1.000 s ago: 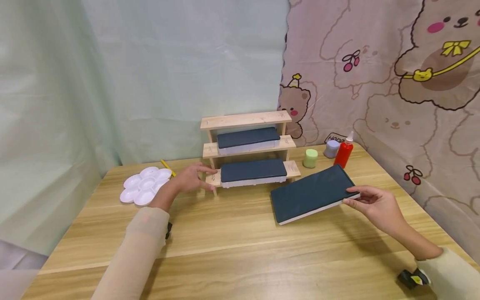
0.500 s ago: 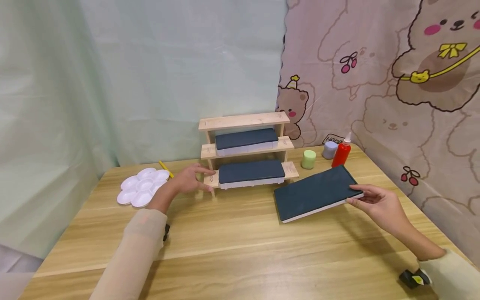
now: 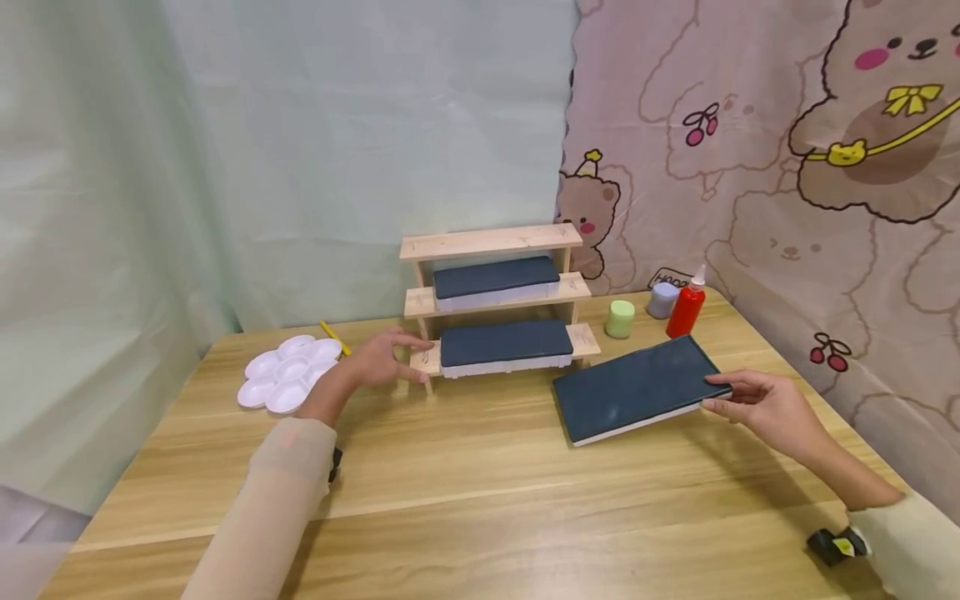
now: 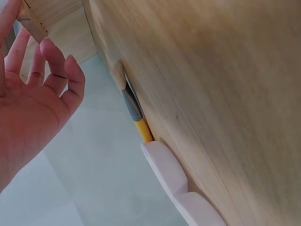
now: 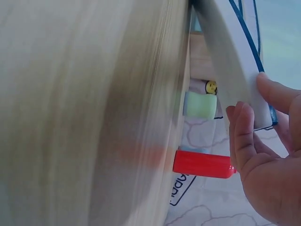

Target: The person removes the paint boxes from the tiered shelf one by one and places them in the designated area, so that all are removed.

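Observation:
My right hand [image 3: 772, 417] pinches the right end of a flat box with a dark blue top and white underside [image 3: 637, 390], thumb on one face and fingers on the other. The box is tilted, its right end raised above the table; in the right wrist view its white side [image 5: 230, 56] shows. At the left end of the lowest plank of a wooden stepped shelf [image 3: 491, 242], my left hand [image 3: 378, 358] holds the plank end between thumb and fingers. Two white boxes with dark blue lids, an upper one [image 3: 497, 278] and a lower one [image 3: 506, 343], lie on the shelf's steps.
Left of the shelf lie a white flower-shaped palette [image 3: 292, 369] and a yellow-handled brush [image 4: 133, 106]. A green jar [image 3: 620, 319], a bluish jar [image 3: 662, 300] and a red bottle [image 3: 686, 308] stand behind the tilted box, near a printed curtain [image 3: 787, 192].
The right hand has shifted slightly to the right with the tilted box. The left hand stays at the shelf's end.

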A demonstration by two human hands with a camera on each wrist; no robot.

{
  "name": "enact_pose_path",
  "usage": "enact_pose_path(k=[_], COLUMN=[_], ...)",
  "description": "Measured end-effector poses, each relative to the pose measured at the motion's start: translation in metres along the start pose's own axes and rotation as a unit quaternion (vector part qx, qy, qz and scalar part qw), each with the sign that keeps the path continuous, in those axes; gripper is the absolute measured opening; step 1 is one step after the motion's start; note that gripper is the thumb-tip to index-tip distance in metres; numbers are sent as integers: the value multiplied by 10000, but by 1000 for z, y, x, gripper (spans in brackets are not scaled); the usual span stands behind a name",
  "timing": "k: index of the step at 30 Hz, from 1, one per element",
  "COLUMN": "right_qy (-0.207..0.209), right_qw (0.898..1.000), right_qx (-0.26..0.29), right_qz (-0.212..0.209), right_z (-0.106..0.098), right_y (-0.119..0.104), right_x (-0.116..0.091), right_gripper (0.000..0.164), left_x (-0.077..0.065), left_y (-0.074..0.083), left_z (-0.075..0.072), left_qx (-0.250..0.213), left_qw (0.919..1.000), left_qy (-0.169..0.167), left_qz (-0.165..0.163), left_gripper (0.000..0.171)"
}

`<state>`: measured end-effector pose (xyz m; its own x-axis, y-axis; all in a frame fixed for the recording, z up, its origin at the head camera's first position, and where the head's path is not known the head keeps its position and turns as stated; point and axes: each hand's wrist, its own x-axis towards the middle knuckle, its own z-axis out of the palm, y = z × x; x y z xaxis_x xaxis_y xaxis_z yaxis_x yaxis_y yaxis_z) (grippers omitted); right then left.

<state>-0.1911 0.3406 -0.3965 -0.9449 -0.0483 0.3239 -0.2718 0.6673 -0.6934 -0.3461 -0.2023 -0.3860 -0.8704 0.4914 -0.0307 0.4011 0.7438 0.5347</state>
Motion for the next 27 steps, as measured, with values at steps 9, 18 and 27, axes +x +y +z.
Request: enact_pose_path(k=[9,18,27], right_qy=[-78,-306,-671], right_qw=[9999,9993,9960], right_qx=[-116,-231,-539], right_qz=[18,30,220], right_z=[0,-2,-4], right_y=[12,14,16], right_x=[2,2,4], right_gripper=[35,35,35], left_x=[0,-1,-1], left_y=[1,-1,-3], left_z=[0,0,4], left_qx=[-130,-141,-92], left_qw=[9999,9999,9999], left_qy=[-15,-4,58], left_qz=[-39,-62,32], left_gripper=[65,65,64])
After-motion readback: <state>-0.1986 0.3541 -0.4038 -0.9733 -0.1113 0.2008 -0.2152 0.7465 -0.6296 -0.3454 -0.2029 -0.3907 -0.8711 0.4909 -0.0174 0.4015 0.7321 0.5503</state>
